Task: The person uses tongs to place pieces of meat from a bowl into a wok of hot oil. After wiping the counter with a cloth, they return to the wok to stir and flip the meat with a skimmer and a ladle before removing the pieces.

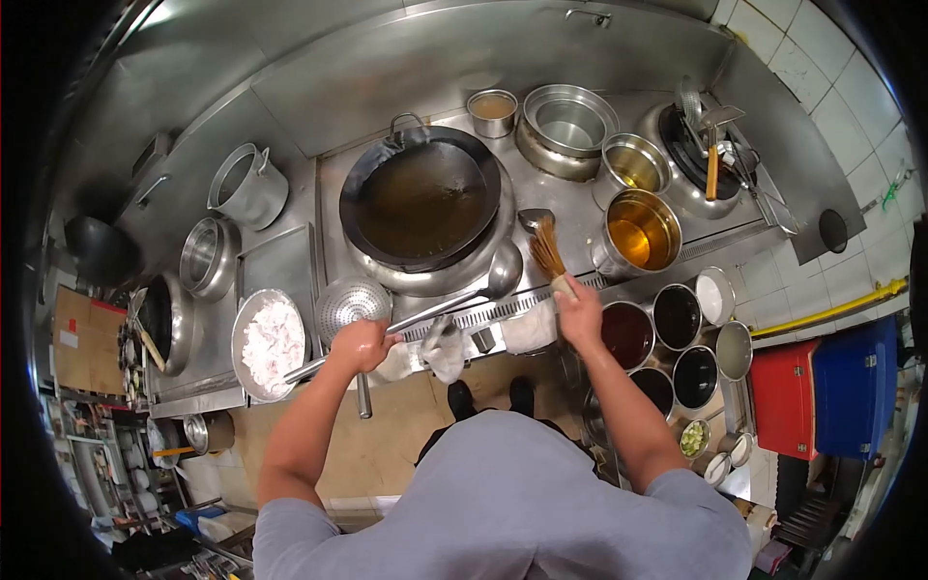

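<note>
My right hand (pixel 580 311) is closed round the handle of a bamboo brush (pixel 548 253), its bristles pointing up and away from me, left of a pot of amber oil (pixel 643 230). My left hand (pixel 362 345) is closed at the near edge of the stove, over a perforated skimmer (pixel 354 305) and beside the long handle of a ladle (pixel 504 270); which of the two it grips is unclear. Beyond it a black wok (pixel 420 198) holds dark liquid. Pale, white-coated pieces (pixel 273 343) fill a bowl (pixel 241 340) to the left.
Sauce pots (pixel 677 317) stand at the right, near a red box (pixel 785 398). A tall pot (pixel 249 188) is at the back left. White cloths (pixel 530 327) lie along the stove's front edge. Behind the wok are a small pot (pixel 493 114) and a water pot (pixel 567 122).
</note>
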